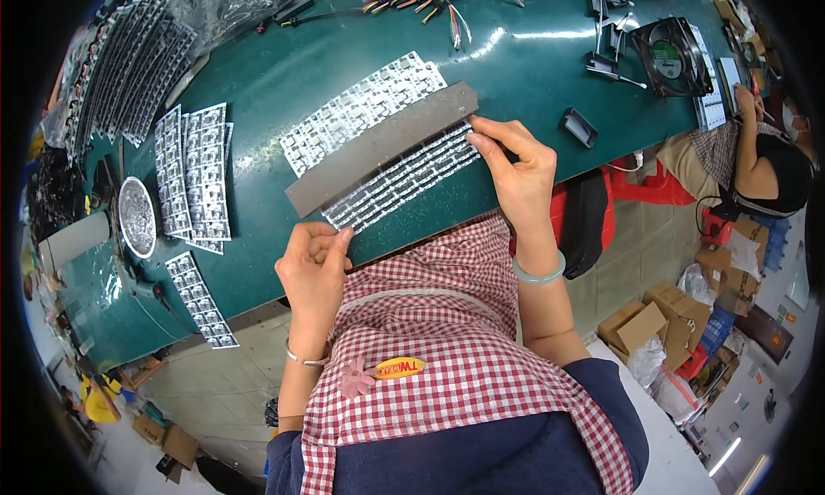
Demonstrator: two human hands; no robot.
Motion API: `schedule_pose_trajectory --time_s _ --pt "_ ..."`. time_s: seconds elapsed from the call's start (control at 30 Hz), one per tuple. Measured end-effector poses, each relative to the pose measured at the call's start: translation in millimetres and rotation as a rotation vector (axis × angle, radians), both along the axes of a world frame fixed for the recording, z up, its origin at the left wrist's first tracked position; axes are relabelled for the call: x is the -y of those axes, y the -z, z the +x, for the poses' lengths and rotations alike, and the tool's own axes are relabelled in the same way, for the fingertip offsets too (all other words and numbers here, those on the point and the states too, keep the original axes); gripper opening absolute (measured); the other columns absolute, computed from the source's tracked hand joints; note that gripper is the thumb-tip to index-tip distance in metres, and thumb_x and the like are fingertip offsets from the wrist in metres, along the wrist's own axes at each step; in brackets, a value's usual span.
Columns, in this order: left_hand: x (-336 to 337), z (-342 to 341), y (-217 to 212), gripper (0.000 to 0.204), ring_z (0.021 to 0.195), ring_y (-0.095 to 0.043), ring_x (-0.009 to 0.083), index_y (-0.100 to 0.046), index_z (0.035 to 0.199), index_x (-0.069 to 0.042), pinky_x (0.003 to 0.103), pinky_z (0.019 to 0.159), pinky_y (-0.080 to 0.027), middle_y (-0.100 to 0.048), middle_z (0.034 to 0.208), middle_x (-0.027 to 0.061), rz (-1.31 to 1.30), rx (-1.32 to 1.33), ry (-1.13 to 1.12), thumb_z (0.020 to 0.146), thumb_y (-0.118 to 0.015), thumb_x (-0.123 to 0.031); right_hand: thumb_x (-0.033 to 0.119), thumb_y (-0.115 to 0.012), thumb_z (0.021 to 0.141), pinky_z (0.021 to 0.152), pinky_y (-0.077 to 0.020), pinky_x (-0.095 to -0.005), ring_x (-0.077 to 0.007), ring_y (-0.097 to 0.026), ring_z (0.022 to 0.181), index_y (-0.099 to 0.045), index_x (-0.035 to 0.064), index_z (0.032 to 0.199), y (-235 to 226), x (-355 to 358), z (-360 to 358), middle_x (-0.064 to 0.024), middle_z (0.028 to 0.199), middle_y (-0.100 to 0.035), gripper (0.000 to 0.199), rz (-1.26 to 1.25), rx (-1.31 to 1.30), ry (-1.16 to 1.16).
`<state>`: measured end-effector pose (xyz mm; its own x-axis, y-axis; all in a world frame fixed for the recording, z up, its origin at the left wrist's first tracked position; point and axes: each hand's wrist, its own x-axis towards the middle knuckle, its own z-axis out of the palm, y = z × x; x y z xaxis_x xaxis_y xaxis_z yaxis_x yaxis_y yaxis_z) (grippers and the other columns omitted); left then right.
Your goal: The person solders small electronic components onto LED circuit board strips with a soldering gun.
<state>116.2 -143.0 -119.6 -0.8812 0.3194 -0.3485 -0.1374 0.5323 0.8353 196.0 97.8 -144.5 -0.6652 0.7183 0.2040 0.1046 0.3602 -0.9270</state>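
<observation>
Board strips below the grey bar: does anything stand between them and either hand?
Nothing visible: the left hand is at the left end of the strips, the right hand at the right end. The bar lies along their far side, not in between.

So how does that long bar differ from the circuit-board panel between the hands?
The long bar is plain grey-brown; the circuit-board panel shows pale and dark rows. The long bar looks longer than the visible part of the circuit-board panel. Both are elongated and slant roughly parallel.
</observation>
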Motion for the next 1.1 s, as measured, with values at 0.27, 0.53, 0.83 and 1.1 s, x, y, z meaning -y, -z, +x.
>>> schedule_pose_trajectory --time_s 0.27,0.53,0.83,1.1 --pt "1.8 0.4 3.0 0.018 0.05 -0.054 0.0042 -0.057 0.09 0.001 0.018 0.039 -0.038 -0.064 0.068 0.0046 0.035 0.025 -0.006 0.085 -0.073 -0.006 -0.001 -0.077 0.071 0.068 -0.0493 -0.0274 -0.0165 -0.063 0.078 -0.071 0.0011 0.106 -7.5 -6.8 9.2 -0.0103 0.094 -0.071 0.035 -0.002 0.05 -0.149" --pt "-1.3 2.5 5.7 0.018 0.048 -0.054 0.0049 -0.057 0.084 0.001 0.021 0.044 -0.04 -0.061 0.057 0.0051 0.012 -0.068 -0.007 0.083 -0.074 -0.005 -0.001 -0.078 0.068 0.068 -0.0496 -0.0278 -0.0176 -0.064 0.081 -0.071 0.0018 0.108 -7.7 -9.4 10.1 -0.0096 0.097 -0.071 0.041 0.036 0.075 -0.177" --pt "-1.9 1.7 7.1 0.018 0.047 -0.053 0.0055 -0.056 0.083 0.001 0.021 0.044 -0.038 -0.061 0.056 0.006 0.007 -0.126 0.023 0.083 -0.073 -0.004 -0.002 -0.078 0.068 0.068 -0.0498 -0.0276 -0.0172 -0.064 0.08 -0.071 0.0024 0.11 -5.7 -8.4 8.1 -0.0097 0.095 -0.072 0.042 0.053 0.076 -0.16" --pt "-1.5 0.5 7.6 0.018 0.047 -0.051 0.0055 -0.055 0.082 0.001 0.021 0.044 -0.037 -0.06 0.055 0.0068 0.012 -0.141 0.04 0.083 -0.072 -0.003 -0.003 -0.078 0.067 0.066 -0.0496 -0.027 -0.0165 -0.064 0.078 -0.072 0.0026 0.107 -1.3 -7.7 8.7 -0.0099 0.092 -0.072 0.041 0.046 0.051 -0.147"
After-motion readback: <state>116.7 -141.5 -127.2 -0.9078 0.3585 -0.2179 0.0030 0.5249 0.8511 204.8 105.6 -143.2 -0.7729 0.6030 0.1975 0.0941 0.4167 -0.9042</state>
